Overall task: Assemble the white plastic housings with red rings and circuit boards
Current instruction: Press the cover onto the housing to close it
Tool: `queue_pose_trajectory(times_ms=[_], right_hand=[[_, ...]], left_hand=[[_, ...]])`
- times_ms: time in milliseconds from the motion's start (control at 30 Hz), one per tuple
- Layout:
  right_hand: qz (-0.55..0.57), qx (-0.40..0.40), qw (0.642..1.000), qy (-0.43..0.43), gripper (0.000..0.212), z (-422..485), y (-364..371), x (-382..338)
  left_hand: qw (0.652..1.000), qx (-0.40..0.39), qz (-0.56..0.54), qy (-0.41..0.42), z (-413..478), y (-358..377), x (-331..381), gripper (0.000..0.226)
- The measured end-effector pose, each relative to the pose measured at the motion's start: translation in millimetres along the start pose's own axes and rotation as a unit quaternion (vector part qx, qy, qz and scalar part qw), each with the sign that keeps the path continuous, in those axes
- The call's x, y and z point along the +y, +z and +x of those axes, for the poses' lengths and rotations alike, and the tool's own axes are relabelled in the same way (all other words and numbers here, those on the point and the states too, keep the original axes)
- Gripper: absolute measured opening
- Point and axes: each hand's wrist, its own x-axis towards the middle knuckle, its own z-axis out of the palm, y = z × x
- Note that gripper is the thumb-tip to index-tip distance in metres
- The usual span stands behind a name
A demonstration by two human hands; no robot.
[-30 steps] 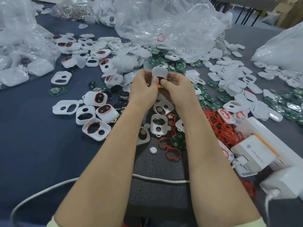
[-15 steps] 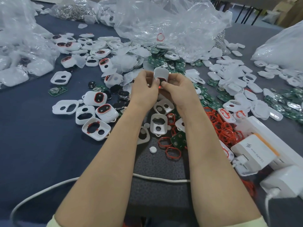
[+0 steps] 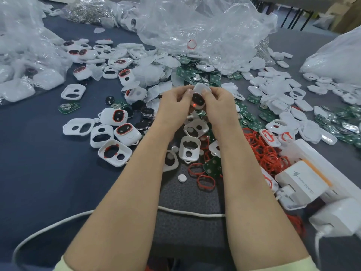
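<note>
A white housing (image 3: pixel 199 94) with a dark, red-ringed window is held just above the tabletop (image 3: pixel 48 182), over the middle of the scattered parts. The left grip (image 3: pixel 173 106) pinches its left edge and the right grip (image 3: pixel 220 104) pinches its right edge, thumbs on top. A small red light (image 3: pixel 193 105) glows at its lower end. Below lie open housings (image 3: pixel 189 148), green circuit boards (image 3: pixel 213 167) and loose red rings (image 3: pixel 263 151). Ringed units (image 3: pixel 128 132) lie to the left. At right a white charger (image 3: pixel 301 181) bears a lightning mark and grey lettering, possibly "NEO". Clear plastic bags (image 3: pixel 205 26) lie behind.
</note>
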Motion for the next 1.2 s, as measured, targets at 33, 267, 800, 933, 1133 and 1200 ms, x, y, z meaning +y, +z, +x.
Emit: queue_pose_trajectory(times_ms=[33,267,800,933,1133,1200], right_hand=[[-0.005,0.008,1.000,-0.001,0.025,-0.2,1.0,-0.6],[0.036,-0.022,0.999,0.004,0.013,-2.4,-1.7,-0.5],[0.051,-0.017,0.999,-0.009,0.007,-6.6,0.7,-2.7],[-0.009,-0.020,0.999,-0.034,0.010,-7.0,1.4,-4.9],[0.027,-0.052,0.998,-0.038,0.016,-8.1,-0.4,-6.1],[0.037,-0.053,0.997,-0.051,0.015,-8.1,-0.8,-6.7]], left_hand=[[1.000,0.002,-0.010,-0.002,-0.6,0.3,0.9,0.026],[0.998,0.050,-0.047,-0.011,1.5,-3.7,0.1,0.013],[0.997,0.069,0.023,0.026,-0.3,-2.9,1.8,0.007],[0.994,0.084,0.048,0.058,2.8,-3.9,0.4,0.007],[0.990,0.084,0.076,0.080,5.2,-6.1,-2.1,0.007],[0.992,0.067,0.072,0.076,4.6,-5.1,-2.5,0.012]])
